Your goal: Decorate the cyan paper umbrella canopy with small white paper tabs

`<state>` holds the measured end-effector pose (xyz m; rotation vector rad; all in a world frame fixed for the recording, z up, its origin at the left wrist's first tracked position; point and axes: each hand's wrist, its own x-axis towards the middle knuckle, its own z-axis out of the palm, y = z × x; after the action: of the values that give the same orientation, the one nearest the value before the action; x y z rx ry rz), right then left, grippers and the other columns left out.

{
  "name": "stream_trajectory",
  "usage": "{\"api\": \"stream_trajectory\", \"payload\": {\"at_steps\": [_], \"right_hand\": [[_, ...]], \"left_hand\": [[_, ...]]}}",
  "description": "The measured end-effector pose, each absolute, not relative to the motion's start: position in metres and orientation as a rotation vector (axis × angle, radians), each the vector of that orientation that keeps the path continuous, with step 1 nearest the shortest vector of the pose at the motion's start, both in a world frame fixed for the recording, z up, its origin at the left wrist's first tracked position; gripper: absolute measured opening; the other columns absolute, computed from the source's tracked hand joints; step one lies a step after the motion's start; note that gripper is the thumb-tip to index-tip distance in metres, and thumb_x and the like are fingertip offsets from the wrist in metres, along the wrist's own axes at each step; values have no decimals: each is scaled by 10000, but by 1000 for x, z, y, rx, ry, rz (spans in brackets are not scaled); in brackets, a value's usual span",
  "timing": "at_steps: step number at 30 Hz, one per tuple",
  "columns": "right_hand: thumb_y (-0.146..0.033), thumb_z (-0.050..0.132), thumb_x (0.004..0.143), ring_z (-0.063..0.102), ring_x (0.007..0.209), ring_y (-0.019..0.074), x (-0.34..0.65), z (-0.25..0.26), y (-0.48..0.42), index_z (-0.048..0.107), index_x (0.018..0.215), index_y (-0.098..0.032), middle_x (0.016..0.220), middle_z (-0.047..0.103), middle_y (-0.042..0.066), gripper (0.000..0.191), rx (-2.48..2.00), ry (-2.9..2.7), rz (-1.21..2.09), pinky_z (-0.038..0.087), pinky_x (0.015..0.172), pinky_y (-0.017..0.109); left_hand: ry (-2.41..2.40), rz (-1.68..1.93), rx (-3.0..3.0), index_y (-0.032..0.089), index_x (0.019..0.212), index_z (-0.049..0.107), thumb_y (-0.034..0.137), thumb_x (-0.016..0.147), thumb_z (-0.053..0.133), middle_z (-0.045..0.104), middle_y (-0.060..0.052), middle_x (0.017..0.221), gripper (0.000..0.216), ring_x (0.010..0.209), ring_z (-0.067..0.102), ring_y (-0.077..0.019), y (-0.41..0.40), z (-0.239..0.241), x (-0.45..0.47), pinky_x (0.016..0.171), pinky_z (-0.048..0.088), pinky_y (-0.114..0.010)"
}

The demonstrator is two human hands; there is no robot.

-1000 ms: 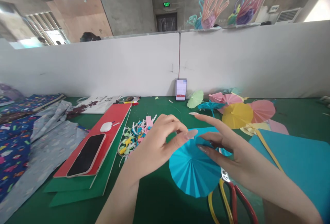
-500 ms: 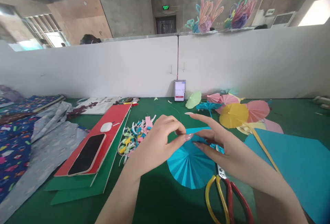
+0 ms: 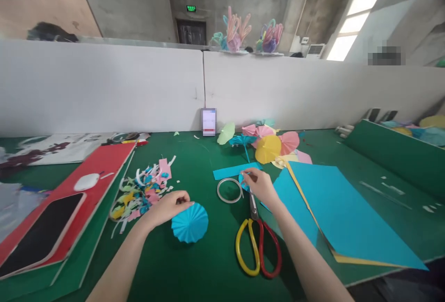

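My left hand is closed, pinching the upper edge of a round, pleated blue paper disc above the green table. My right hand has its fingers pressed together at a small blue paper piece, partly hidden by the fingers. Just below it lie scissors, with one yellow and one red handle; their tips reach toward the hand. To the left of the fingers rests a roll of clear tape, and behind it a blue paper strip.
Paper scraps are heaped at left, beside red card bearing a dark phone. Paper umbrellas stand at the back, near an upright phone. Blue sheets lie at right.
The view has swung to the right. My hands have come apart: the left has carried the pleated disc leftward, while the right has moved to the small blue piece by the scissors. The tape roll now shows.
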<state>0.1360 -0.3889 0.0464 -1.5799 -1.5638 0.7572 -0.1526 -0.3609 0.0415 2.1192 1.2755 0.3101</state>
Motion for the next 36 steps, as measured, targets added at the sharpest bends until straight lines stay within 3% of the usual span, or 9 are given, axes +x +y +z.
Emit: {"api": "stream_trajectory", "payload": {"at_steps": [4,8,12,15,21,28,36], "right_hand": [[-304,528,902,621,886,182,144,20,-383,575,1099,-165,1091,611,63,246,-1623,-1450,680,524,752,372],[-303,529,901,621,892,186,156,14,-378,567,1115,-164,1100,606,65,258,-1604,-1305,618,524,752,375],[-303,529,901,621,891,186,166,11,-376,563,1120,-163,1101,605,66,262,-1582,-1181,570,526,748,374],[-304,525,903,620,893,185,172,11,-376,565,1119,-169,1106,604,65,258,-1580,-1129,559,526,750,372],[-308,531,899,620,898,193,183,15,-377,572,1111,-164,1103,606,61,260,-1621,-1174,623,526,753,375],[-303,533,899,617,911,195,182,13,-378,567,1119,-162,1113,602,65,264,-1640,-1260,673,520,766,385],[-303,528,901,616,913,193,189,9,-376,570,1116,-171,1119,601,65,256,-1629,-1197,615,521,768,381]], "left_hand": [[1413,406,2221,189,838,574,486,835,442,618,-64,850,326,827,583,-231,-356,31,-155,711,451,-316],[1505,526,2401,184,972,559,455,884,389,600,-107,1036,332,1054,508,-293,-369,51,-130,898,375,-442],[1270,419,2655,252,1059,567,387,849,541,605,-29,1089,251,1065,519,-227,-392,55,-71,863,436,-365],[1285,319,2787,147,1019,586,253,849,575,621,-61,999,200,986,569,-226,-397,38,-28,828,465,-405],[1385,195,2908,135,1023,584,285,885,538,607,-63,1043,209,935,595,-189,-389,14,-7,813,496,-401],[1493,145,2891,122,918,591,285,875,545,607,-47,940,174,900,585,-188,-401,45,-27,790,479,-390],[1392,61,2842,140,1086,560,322,890,527,595,-72,1078,269,934,597,-194,-386,43,47,803,501,-401]]}}
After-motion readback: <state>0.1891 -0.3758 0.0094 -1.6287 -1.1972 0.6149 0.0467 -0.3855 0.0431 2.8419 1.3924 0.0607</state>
